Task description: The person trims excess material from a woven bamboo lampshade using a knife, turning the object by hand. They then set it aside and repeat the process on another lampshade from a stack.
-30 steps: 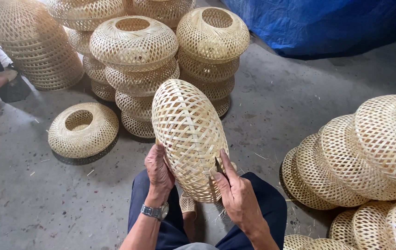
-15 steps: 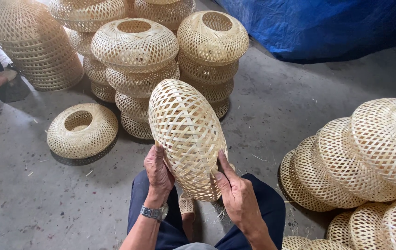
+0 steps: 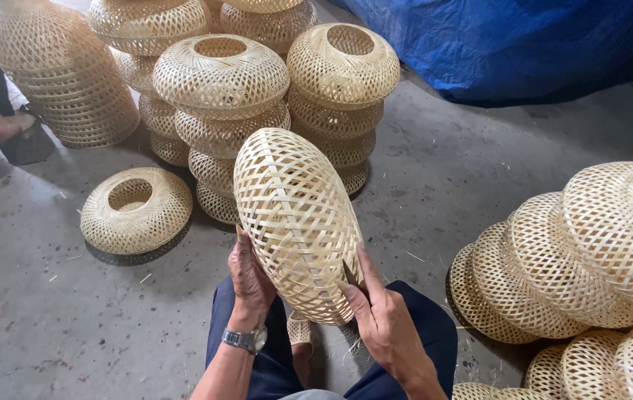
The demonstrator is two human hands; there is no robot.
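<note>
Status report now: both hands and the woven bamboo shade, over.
Left hand and right hand both grip woven bamboo shade, held on edge over lap. Single shade on floor at left, apart.

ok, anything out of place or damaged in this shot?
Nothing looks damaged. The round woven bamboo shade held on edge between the left hand and right hand looks intact. One flat woven bamboo shade lies alone on the grey concrete floor, apart from the stacks, with loose bamboo slivers scattered there.

bare floor (image 3: pixel 435 192) ahead; basket stacks (image 3: pixel 220 111) seemingly crowd both sides.
</note>
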